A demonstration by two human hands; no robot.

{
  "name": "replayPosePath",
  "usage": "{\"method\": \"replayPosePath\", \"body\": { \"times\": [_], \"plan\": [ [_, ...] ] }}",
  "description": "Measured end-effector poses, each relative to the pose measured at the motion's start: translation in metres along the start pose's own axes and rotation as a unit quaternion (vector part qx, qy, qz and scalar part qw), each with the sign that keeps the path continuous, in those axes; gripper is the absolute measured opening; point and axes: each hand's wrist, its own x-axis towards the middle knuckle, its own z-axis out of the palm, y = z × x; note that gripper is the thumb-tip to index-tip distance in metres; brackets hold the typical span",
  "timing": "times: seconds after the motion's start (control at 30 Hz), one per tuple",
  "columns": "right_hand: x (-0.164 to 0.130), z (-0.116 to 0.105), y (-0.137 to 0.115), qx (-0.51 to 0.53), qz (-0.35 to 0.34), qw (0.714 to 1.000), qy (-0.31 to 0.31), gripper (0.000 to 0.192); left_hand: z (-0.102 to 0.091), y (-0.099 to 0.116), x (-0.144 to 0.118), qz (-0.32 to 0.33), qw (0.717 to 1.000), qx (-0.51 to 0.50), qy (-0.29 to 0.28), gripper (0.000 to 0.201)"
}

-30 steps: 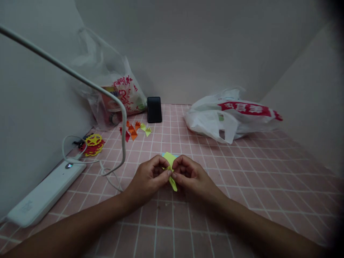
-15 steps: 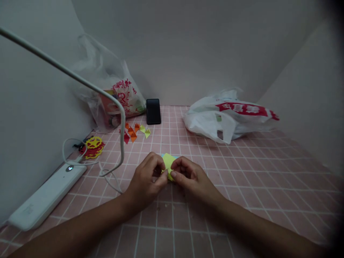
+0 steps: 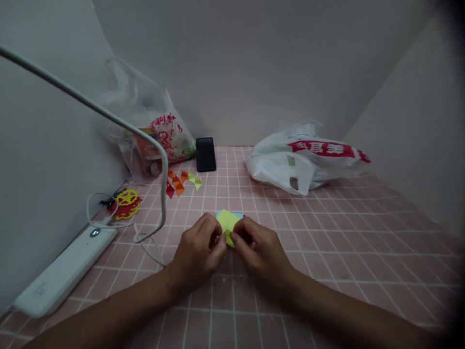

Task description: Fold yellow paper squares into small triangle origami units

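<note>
While your left hand [image 3: 201, 245] and right hand [image 3: 259, 247] pinch the yellow paper [image 3: 227, 224] above the pink tablecloth [image 3: 327, 232], two plastic bags stand behind: clear [image 3: 152, 131], holding packets; white [image 3: 301, 157], contents hidden.

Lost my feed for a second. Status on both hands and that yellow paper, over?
Left hand and right hand both pinching the yellow paper just above the pink grid mat. Folded paper pieces lie apart, further back. Nothing between the hands.
</note>
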Motion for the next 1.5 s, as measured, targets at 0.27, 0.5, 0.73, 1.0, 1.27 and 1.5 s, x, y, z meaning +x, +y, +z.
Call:
{"method": "replayPosePath", "body": {
  "times": [0.27,0.5,0.73,1.0,1.27,1.5],
  "plan": [
    [0.002,0.001,0.005,0.063,0.004,0.998,0.0,0.015,-0.004,0.005,0.005,-0.257,0.937,-0.237,0.028,0.013],
    [0.003,0.002,0.008,0.093,0.028,0.995,-0.006,0.002,0.001,0.013,0.003,-0.316,0.865,-0.389,0.001,0.026],
    [0.007,0.003,0.008,0.208,0.093,0.974,-0.017,0.007,0.005,0.008,0.001,-0.323,0.834,-0.445,-0.051,0.026],
    [0.007,0.003,0.008,0.262,0.111,0.958,-0.039,0.01,0.002,0.007,0.003,-0.314,0.852,-0.415,-0.052,0.02],
    [0.009,0.001,0.007,0.299,0.131,0.943,-0.057,0.015,0.006,0.001,0.002,-0.331,0.842,-0.423,-0.046,0.02],
    [0.01,0.001,0.007,0.31,0.15,0.936,-0.071,0.017,0.002,0.005,0.003,-0.319,0.851,-0.413,-0.054,0.021]
  ]
}}
